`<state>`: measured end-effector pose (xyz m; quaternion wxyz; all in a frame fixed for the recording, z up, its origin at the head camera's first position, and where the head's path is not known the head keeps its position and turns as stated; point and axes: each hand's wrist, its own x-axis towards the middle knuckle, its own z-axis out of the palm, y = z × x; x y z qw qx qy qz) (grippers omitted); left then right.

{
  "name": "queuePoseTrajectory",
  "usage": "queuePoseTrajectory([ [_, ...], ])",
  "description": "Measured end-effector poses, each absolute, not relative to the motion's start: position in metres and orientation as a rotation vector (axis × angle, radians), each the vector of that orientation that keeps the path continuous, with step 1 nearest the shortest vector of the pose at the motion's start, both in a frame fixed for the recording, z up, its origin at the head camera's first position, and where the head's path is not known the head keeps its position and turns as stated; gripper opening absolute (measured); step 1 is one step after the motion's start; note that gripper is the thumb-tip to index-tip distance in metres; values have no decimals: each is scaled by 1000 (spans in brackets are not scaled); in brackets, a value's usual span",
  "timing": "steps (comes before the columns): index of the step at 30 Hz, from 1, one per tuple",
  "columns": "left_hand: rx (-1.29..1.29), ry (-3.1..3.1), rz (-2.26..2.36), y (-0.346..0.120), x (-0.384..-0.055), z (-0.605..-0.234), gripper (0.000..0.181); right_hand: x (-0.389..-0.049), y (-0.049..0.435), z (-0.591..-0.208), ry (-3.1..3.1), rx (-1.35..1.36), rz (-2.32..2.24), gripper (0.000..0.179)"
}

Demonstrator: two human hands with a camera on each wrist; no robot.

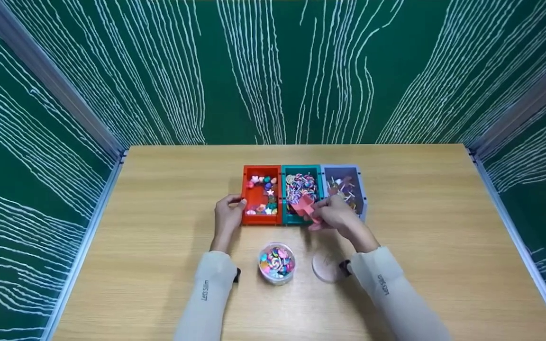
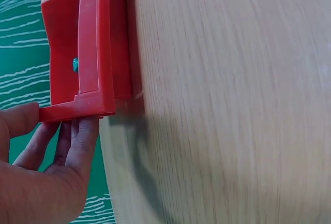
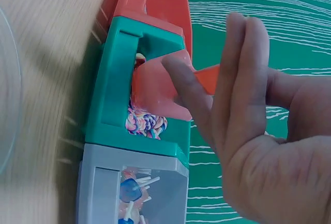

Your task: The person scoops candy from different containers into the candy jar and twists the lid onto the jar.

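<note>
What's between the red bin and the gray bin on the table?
The green bin, with colorful swirled pieces inside, sits between the red bin and the gray bin. The head and right wrist views both show it.

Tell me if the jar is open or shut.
Open. The jar is uncovered, colourful pieces show inside, and its apparent lid lies beside it.

Back wall (image 1: 296,71): 12 o'clock, dark green, wavy white lines
Left wall (image 1: 17,189): 9 o'clock, same pattern
Right wall (image 1: 538,189): 3 o'clock, same pattern
Corner posts (image 1: 55,73): grey, at 10 and 2 o'clock
Surface (image 1: 424,213): light wood grain
Rails (image 1: 85,246): pale strips, at 8 and 4 o'clock
Light: faint sheen on the wood
</note>
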<state>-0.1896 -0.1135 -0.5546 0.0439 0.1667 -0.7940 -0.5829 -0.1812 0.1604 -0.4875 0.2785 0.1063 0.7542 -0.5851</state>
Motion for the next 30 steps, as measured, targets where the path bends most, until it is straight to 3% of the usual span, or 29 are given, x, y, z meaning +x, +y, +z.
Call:
queuePoseTrajectory([
  [17, 478, -2478, -1730, -115, -190, -554, 20, -175, 135, -510, 2062, 338, -1803, 41],
  [30, 474, -2469, -1734, -116, -190, -556, 21, -168, 135, -524, 2241, 258, -1729, 45],
])
